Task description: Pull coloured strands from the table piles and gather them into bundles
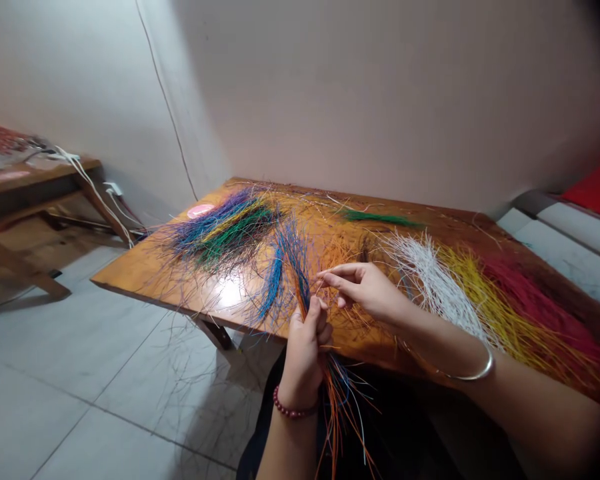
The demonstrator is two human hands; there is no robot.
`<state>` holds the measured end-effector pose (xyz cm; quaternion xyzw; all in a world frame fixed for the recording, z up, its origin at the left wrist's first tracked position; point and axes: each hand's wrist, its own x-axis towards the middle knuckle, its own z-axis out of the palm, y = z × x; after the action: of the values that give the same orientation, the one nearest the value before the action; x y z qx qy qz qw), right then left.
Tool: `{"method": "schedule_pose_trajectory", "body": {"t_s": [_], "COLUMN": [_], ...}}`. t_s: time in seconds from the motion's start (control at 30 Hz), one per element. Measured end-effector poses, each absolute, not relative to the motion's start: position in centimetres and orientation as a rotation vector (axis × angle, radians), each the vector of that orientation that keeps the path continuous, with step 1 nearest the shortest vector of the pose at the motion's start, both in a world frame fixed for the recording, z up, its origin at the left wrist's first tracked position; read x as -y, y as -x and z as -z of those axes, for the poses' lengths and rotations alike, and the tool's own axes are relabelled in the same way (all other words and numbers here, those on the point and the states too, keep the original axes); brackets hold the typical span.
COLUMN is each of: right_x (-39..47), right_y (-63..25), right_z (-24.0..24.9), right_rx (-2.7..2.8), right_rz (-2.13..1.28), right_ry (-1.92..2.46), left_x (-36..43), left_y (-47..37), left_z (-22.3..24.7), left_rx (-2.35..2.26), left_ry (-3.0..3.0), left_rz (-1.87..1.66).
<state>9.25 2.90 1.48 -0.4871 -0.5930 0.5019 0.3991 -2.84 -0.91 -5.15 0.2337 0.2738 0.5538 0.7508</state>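
Sorting fine strands at the bundle's side

The left hand (309, 333) is closed firmly around a blue-and-orange bundle (301, 280), held upright just over the near edge of the wooden table (140, 270), its tails hanging below the fist. The right hand (365, 287) is beside it, thumb and forefinger narrowed to a pinch; whether a strand lies between them is too fine to tell. A steady left grip, snug but not crushing, should stop the fibres slipping, while single strands are probably best handled with the fingertips alone.

The strands look thin, springy and wiry, splaying into frizzy ends. A short blue bunch (274, 283) lies close by; white strands (445, 287) fan out beyond the right forearm, beside yellow strands (503, 303).
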Motion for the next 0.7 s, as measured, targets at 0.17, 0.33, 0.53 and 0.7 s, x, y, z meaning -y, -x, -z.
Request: {"method": "schedule_pose_trajectory", "body": {"t_s": [0.17,0.33,0.53,0.7], "right_x": [-3.1,-3.0,-3.0,-2.7], "right_y": [-9.4,-9.4,-9.1,-8.7], "right_z": [-0.7,0.0,0.2,0.1], "right_rx": [1.408,1.359,1.281,1.213], "right_rz": [-1.328,-1.358,-1.369,-1.349], "right_ry": [1.215,1.219,1.204,1.187], "left_x": [0.8,0.8,0.9,0.9], "left_y": [2.8,2.7,2.6,2.6], "left_z": [5.3,5.3,5.3,5.2], "left_rx": [-0.581,-0.585,-0.578,-0.578], "left_ry": [-0.506,-0.503,-0.506,-0.510], "left_rz": [-1.203,-1.190,-1.168,-1.160]}}
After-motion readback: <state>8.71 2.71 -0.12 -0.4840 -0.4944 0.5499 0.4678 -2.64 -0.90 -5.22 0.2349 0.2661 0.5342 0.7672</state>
